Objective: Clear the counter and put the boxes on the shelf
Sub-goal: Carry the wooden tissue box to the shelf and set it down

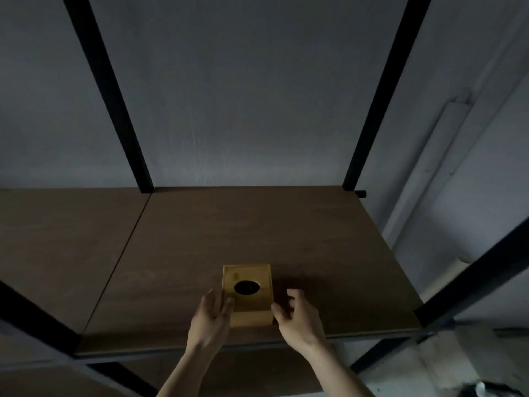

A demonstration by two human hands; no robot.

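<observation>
A small yellow wooden box with a dark round hole in its lid rests on the brown shelf board, near the front edge. My left hand is against the box's left side, with the thumb lying on the lid. My right hand is at the box's right front corner; its thumb tip touches the corner while the curled fingers stay apart from the box.
Black metal uprights rise from the back of the shelf against a grey wall. A second brown board adjoins on the left. A black frame bar crosses at the right, and a lower shelf shows below.
</observation>
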